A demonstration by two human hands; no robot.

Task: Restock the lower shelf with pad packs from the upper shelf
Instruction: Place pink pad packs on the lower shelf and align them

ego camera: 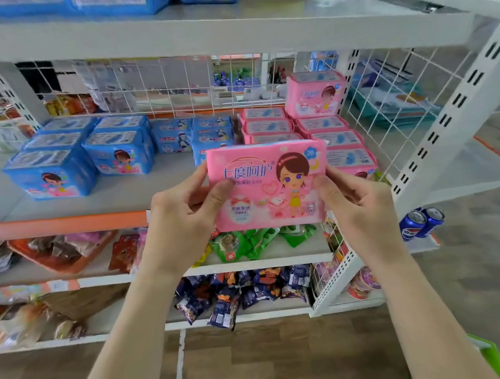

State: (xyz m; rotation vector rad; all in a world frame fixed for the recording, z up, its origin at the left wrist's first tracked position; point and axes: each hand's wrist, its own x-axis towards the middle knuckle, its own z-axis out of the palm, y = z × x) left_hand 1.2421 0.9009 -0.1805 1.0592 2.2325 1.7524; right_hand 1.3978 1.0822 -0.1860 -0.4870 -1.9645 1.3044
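I hold a pink pad pack (267,185) upright in front of the shelf, its cartoon-girl face toward me. My left hand (183,214) grips its left edge with the thumb on the front. My right hand (358,206) grips its right edge the same way. Behind it, rows of pink pad packs (321,135) fill the right side of the grey shelf (120,194), with one pink pack (314,94) standing on top at the back. Blue pad packs (74,153) lie on the left and middle of this shelf. More blue packs (114,1) sit on the upper shelf (233,29).
A white wire grid (160,86) backs the shelf, and a slotted white upright (454,109) stands at the right. Below are snack shelves with green bags (246,242) and dark blue bags (234,295). Blue cans (420,222) stand on a neighbouring shelf at the right.
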